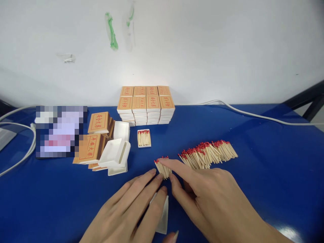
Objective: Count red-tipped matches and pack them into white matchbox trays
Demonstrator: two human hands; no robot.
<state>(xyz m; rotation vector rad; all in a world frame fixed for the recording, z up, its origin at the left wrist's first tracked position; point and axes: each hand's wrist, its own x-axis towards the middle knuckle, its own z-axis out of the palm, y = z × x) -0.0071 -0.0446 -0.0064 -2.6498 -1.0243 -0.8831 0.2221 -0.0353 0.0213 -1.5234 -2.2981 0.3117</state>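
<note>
Partly hidden: white tray [164, 216] beneath left hand [134, 204], grip spread; right hand [207, 192] touches match bundle [164, 171], grip unclear.

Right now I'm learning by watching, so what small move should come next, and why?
I'd probably pinch the small match bunch together: the left hand and right hand flank it, its ends look uneven, and a white matchbox tray lies close by, partly hidden by the left hand.

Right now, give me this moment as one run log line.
left hand: at small match bunch | right hand: at bunch's right side | white tray: partly hidden by left hand | larger match pile: right of bunch
</note>
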